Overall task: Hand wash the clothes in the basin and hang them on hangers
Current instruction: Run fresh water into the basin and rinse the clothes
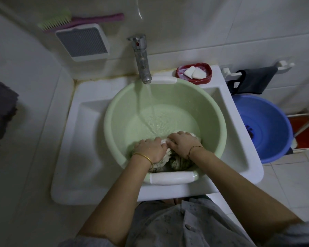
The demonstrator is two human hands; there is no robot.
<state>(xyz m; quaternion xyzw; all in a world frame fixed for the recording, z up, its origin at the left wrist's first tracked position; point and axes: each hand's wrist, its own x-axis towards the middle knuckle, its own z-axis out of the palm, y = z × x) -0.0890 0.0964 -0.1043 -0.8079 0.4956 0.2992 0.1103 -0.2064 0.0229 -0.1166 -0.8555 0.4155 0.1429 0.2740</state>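
A pale green basin (114,111) with white handles sits in the white sink (89,122). Water runs from the metal tap (141,57) into it and pools at the bottom. A bunched, wet, light patterned garment (177,162) lies against the basin's near wall. My left hand (150,148) grips the cloth on its left side, fingers curled into it. My right hand (183,142) grips the cloth just to the right, knuckles up, the two hands almost touching. Both wrists wear thin gold bangles. No hangers are in view.
A red soap dish (208,78) with two white soap pieces stands on the sink's back right corner. A blue bucket (268,129) sits on the floor at the right, under a dark cloth (253,81) on a wall rail. A green-and-pink brush (64,20) hangs on the wall.
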